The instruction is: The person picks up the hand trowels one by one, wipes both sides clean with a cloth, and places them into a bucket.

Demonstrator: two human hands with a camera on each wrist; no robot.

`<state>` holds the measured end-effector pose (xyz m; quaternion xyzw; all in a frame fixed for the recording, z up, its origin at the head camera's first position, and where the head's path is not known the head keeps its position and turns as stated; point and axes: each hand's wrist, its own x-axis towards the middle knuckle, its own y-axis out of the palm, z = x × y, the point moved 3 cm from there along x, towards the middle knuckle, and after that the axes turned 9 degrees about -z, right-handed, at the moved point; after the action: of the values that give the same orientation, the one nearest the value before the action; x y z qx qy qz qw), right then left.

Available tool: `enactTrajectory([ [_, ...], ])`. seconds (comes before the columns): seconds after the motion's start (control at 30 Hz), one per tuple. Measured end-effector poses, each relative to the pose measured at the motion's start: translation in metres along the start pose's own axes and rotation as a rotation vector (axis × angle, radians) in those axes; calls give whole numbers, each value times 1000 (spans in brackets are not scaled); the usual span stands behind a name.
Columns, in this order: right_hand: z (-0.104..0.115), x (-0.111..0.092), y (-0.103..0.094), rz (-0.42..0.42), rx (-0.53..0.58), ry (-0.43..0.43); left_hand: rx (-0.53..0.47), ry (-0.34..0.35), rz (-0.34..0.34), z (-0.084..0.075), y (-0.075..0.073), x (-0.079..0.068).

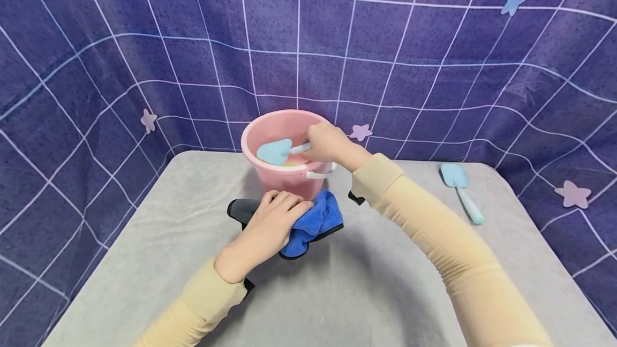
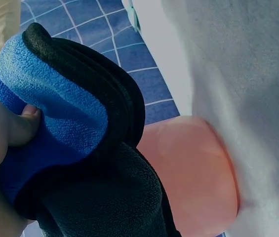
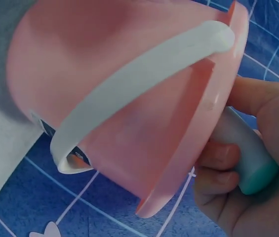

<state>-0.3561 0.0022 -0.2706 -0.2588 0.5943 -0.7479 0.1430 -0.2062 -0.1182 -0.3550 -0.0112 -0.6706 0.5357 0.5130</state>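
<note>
A pink bucket stands upright at the back of the table, its white handle hanging down one side. My right hand reaches over the rim and grips the pale blue handle of a toy shovel, whose blade lies inside the bucket. The handle's teal end shows between the fingers in the right wrist view. In front of the bucket, my left hand holds a bunched blue and dark grey cloth with black edging. Its thumb presses on the blue side in the left wrist view.
A second toy shovel, pale blue with a mint handle end, lies on the table at the right. The grey-covered table meets a purple gridded curtain with star shapes at the back and sides. Something yellowish shows inside the bucket.
</note>
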Motion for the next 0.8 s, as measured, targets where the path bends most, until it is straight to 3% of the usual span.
enactTrajectory([
  [0.2,6,12,9,32,-43,-118,-2,0,-8,-1,3,0],
  [0.43,6,22,22,124,-51,-61,-11,1,-27,-2,4,1],
  [0.8,4,31,37,153,-74,-3,-26,-6,-19,-3,8,2],
])
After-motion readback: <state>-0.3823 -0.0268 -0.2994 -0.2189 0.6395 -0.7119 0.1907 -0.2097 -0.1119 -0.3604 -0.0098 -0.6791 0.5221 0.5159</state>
